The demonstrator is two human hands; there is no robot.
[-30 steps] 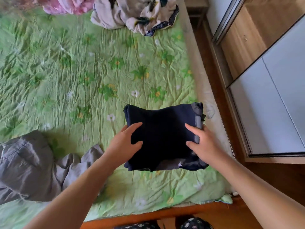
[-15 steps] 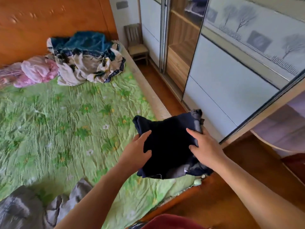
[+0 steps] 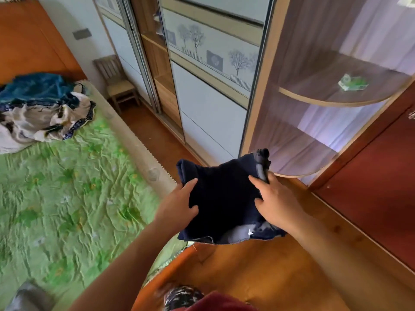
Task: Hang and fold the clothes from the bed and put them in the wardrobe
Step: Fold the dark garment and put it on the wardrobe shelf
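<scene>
Left hand [image 3: 177, 207], right hand [image 3: 278, 205] around garment [image 3: 224, 194]

Bed [image 3: 143, 153], green floral sheet [image 3: 67, 198]: crumpled clothes pile [image 3: 40, 113] at head end, grey garment [image 3: 29, 297] at near corner.

Bright, soft daylight. The navy garment [image 3: 224, 198] between left hand [image 3: 177, 205] and right hand [image 3: 278, 203] reads nearly black. The wardrobe [image 3: 213, 97] lines above them bow; the edge below them is blurred.
</scene>
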